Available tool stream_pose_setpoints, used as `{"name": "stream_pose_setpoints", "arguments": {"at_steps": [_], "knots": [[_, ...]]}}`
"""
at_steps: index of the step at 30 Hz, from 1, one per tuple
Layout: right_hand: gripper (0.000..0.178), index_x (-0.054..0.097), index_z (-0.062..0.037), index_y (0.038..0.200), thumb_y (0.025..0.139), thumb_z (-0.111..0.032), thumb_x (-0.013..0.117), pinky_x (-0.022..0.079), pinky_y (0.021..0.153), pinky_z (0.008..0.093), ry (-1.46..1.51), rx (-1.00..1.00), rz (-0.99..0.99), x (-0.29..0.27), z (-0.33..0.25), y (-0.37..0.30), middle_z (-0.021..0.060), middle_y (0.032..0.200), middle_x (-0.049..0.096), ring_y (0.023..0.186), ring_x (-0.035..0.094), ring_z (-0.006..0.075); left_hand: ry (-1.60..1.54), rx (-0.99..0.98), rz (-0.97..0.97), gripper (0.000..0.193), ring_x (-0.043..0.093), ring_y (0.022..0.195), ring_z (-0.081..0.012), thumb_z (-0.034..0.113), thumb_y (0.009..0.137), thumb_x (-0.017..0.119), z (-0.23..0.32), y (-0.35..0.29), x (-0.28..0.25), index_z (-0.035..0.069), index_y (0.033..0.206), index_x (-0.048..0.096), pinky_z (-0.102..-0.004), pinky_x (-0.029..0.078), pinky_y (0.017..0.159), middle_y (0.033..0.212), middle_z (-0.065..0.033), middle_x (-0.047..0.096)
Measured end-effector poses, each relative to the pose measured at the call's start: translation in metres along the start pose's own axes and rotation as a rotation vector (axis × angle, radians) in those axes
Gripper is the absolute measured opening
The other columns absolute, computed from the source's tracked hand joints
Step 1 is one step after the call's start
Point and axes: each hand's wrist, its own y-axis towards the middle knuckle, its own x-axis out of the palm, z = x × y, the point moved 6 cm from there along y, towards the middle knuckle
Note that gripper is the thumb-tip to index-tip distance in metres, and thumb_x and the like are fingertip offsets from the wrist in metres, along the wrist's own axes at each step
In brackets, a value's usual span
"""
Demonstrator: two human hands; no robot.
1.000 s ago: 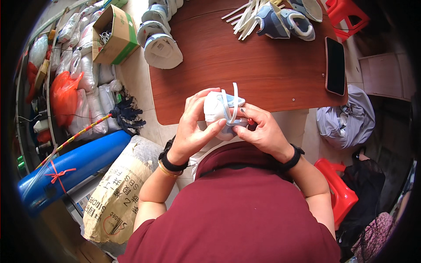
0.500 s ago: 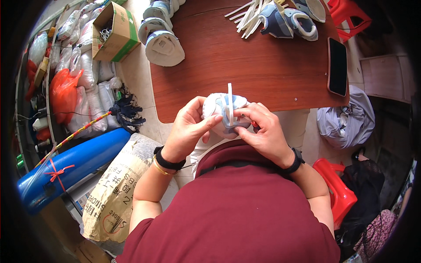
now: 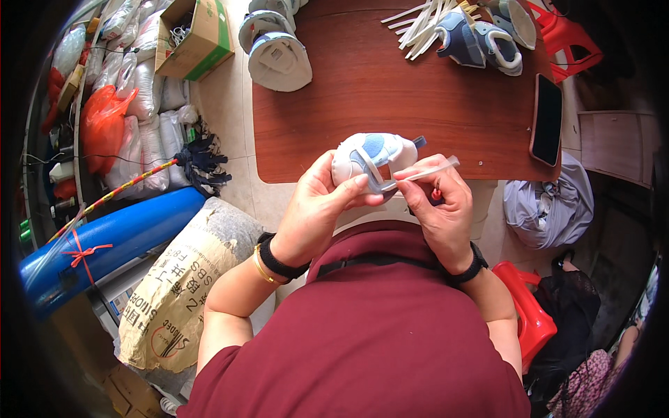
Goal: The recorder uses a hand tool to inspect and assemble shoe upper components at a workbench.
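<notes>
The left hand (image 3: pixel 317 209) covers the near side of the small white and blue shoe (image 3: pixel 371 155), and the right hand (image 3: pixel 439 205) hides most of a small red tool. The shoes (image 3: pixel 484 35) at the table's far end are cut off by the picture's top edge

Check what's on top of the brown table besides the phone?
On the table: a black phone, blue-and-white shoes beside loose white strips, and upturned shoes at its left edge. The left hand and right hand with their small shoe cover the near edge.
</notes>
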Motion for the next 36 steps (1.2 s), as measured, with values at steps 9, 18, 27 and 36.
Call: {"name": "stream_pose_setpoints", "arguments": {"at_steps": [9, 18, 27, 36], "knots": [[0.013, 0.070, -0.0044, 0.096, 0.084, 0.001, 0.070, 0.051, 0.071, 0.0296, -0.041, -0.206, -0.115, 0.005, -0.019, -0.005, 0.0075, 0.095, 0.070, 0.081, 0.063, 0.0194, 0.068, 0.076, 0.000, 0.034, 0.066, 0.083, -0.0118, 0.013, 0.094, 0.067, -0.004, 0.006, -0.001, -0.001, 0.122, 0.054, -0.0262, 0.058, 0.069, 0.103, -0.0078, 0.067], [0.009, 0.068, -0.0014, 0.097, 0.088, 0.000, 0.067, 0.051, 0.066, 0.0275, 0.119, -0.041, -0.152, 0.007, -0.008, -0.007, 0.0102, 0.100, 0.071, 0.081, 0.064, 0.0153, 0.045, 0.043, -0.014, 0.032, 0.065, 0.079, -0.0111, 0.014, 0.095, 0.066, -0.013, 0.012, 0.004, 0.000, 0.121, 0.054, -0.0246, 0.056, 0.061, 0.102, -0.0075, 0.068], [0.012, 0.069, -0.0013, 0.102, 0.090, -0.003, 0.068, 0.048, 0.061, 0.0256, 0.073, 0.035, -0.070, -0.004, 0.000, -0.005, 0.0077, 0.096, 0.071, 0.070, 0.059, 0.0107, 0.034, 0.079, -0.051, 0.031, 0.066, 0.092, -0.0140, 0.010, 0.097, 0.060, -0.008, 0.007, 0.007, -0.002, 0.125, 0.051, -0.0280, 0.058, 0.072, 0.106, -0.0096, 0.066], [0.013, 0.070, 0.0013, 0.091, 0.093, -0.011, 0.067, 0.044, 0.057, 0.0241, 0.024, 0.157, -0.199, 0.007, -0.006, -0.008, 0.0062, 0.078, 0.066, 0.064, 0.056, 0.0082, 0.082, 0.141, -0.026, 0.030, 0.066, 0.084, -0.0137, 0.008, 0.098, 0.058, -0.005, 0.000, 0.007, -0.003, 0.124, 0.050, -0.0282, 0.057, 0.075, 0.104, -0.0097, 0.066]]}}
